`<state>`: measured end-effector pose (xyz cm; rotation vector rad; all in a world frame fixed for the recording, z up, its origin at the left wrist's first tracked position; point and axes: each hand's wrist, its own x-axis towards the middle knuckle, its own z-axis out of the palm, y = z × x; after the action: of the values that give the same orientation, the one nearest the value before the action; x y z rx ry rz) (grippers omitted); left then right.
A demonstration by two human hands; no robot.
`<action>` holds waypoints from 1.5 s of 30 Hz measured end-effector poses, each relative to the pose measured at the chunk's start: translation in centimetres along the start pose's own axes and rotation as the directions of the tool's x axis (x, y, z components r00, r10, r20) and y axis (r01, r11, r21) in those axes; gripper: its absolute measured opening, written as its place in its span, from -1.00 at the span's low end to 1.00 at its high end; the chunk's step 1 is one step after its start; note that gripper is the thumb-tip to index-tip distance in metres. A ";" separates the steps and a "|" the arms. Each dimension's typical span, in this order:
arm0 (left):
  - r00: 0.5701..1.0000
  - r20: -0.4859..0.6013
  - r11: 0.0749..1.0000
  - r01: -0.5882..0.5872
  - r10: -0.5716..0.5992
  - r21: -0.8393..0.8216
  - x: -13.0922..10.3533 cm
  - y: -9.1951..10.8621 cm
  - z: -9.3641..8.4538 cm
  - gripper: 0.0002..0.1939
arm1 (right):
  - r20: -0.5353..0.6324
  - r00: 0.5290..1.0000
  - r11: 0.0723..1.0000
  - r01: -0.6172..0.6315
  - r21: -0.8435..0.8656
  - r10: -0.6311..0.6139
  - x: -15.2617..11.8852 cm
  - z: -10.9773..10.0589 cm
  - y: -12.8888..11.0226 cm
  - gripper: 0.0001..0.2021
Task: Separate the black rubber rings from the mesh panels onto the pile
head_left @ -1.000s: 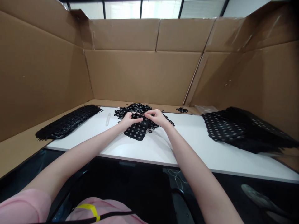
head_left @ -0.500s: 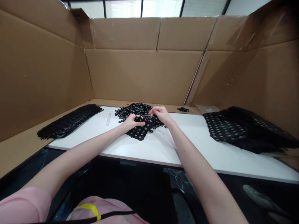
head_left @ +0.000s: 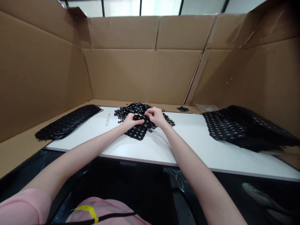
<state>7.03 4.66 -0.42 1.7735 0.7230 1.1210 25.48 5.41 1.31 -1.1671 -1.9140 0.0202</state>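
My left hand (head_left: 130,122) grips a black sheet with rows of pale round dots (head_left: 138,132) between thumb and fingers. Whether the dots are holes or print is hard to tell. My right hand (head_left: 156,116) is closed in a pinch at the upper right part of this sheet, touching or very close to it; what lies between the fingertips is too small to make out. Beneath and behind both hands spreads a pile of small black rings (head_left: 120,112), with some scattered rings (head_left: 170,121) to the right of my right hand.
On the left lies a long stack of black netlike sheets (head_left: 69,122). A clear narrow strip (head_left: 108,119) rests beside it on the white table (head_left: 150,151). Black dotted sheets (head_left: 225,125) are heaped on the right. A small ring cluster (head_left: 182,109) sits near the cardboard wall (head_left: 140,75).
My right hand has moved left and closer to my left hand, in against the dotted sheet. More rings show on the right of the pile. My left hand keeps its grip.
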 end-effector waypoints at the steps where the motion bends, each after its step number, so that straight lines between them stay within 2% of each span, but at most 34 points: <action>1: 1.000 -0.005 1.000 0.017 -0.017 -0.007 0.0 0.0 0.0 -0.67 | -0.024 0.999 0.999 -0.026 -0.020 0.026 0.1 0.2 0.1 -0.84; 5: 0.992 -0.025 0.988 0.120 -0.123 -0.099 0.0 0.1 0.0 -0.65 | -0.135 0.982 0.990 -0.138 -0.015 0.134 0.6 0.8 0.4 -0.84; 9: 0.989 -0.020 0.971 0.142 -0.148 -0.194 0.2 -0.1 -0.4 -0.67 | -0.194 0.972 0.989 -0.120 0.085 0.135 1.3 0.7 1.2 -0.81; 11: 0.988 0.045 0.974 0.156 -0.151 -0.163 0.2 -0.2 -0.8 -0.69 | -0.276 0.948 0.979 -0.112 0.167 0.156 1.4 0.1 2.3 -0.78; 13: 0.979 0.123 0.977 0.175 -0.159 -0.125 0.0 -0.3 -1.1 -0.70 | -0.364 0.906 0.966 -0.141 0.218 0.215 1.3 -0.6 3.5 -0.75; 16: 0.975 0.125 0.966 0.201 -0.182 -0.161 -0.2 -0.2 -1.3 -0.71 | -0.340 0.891 0.951 -0.252 0.181 0.301 1.0 -0.9 5.1 -0.73; 19: 0.975 0.096 0.958 0.217 -0.203 -0.185 -0.2 -0.2 -1.1 -0.70 | -0.302 0.860 0.912 -0.387 0.137 0.410 1.3 0.4 5.7 -0.72; 21: 0.973 0.101 0.956 0.225 -0.209 -0.186 -0.1 -0.2 -1.0 -0.68 | -0.247 0.866 0.898 -0.395 0.192 0.434 1.8 1.6 5.7 -0.70; 24: 0.973 0.106 0.959 0.221 -0.205 -0.176 0.0 -0.4 -1.0 -0.65 | -0.161 0.908 0.898 -0.332 0.290 0.387 2.2 2.2 5.3 -0.67; 28: 0.985 0.038 0.974 0.172 -0.168 -0.149 0.2 -0.8 -0.8 -0.65 | -0.040 0.976 0.897 -0.178 0.405 0.212 1.3 0.8 3.3 -0.60; 30: 0.988 -0.005 0.978 0.153 -0.155 -0.139 0.3 -0.9 -0.8 -0.64 | 0.079 0.992 0.916 -0.123 0.382 0.100 0.7 0.1 1.8 -0.64; 32: 0.990 -0.020 0.980 0.133 -0.137 -0.148 0.4 -1.1 -0.8 -0.62 | 0.132 0.991 0.956 -0.062 0.288 0.024 0.4 -0.1 0.7 -0.73; 34: 0.992 -0.014 0.975 0.121 -0.126 -0.187 0.4 -1.4 -0.9 -0.60 | 0.089 0.996 0.969 -0.046 0.242 0.025 0.3 0.0 0.4 -0.79; 37: 0.990 0.020 0.959 0.140 -0.140 -0.246 0.5 -1.7 -1.1 -0.59 | -0.009 0.995 0.963 -0.095 0.251 0.101 0.5 0.1 1.1 -0.79; 40: 0.990 0.057 0.966 0.140 -0.131 -0.217 0.5 -1.8 -1.1 -0.63 | -0.064 0.989 0.977 -0.122 0.173 0.135 0.3 -0.1 1.7 -0.81; 43: 0.993 0.053 0.976 0.111 -0.103 -0.185 0.4 -1.5 -0.8 -0.65 | -0.161 0.986 0.998 -0.041 0.048 0.048 0.0 -0.2 0.8 -0.78; 45: 0.995 0.044 0.981 0.095 -0.088 -0.171 0.3 -1.2 -0.7 -0.66 | -0.158 0.987 0.999 0.028 0.028 -0.023 -0.1 0.0 -0.3 -0.79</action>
<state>6.56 5.70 -1.26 1.5952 0.6583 1.0543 25.32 5.18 1.35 -1.0914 -1.7826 -0.0557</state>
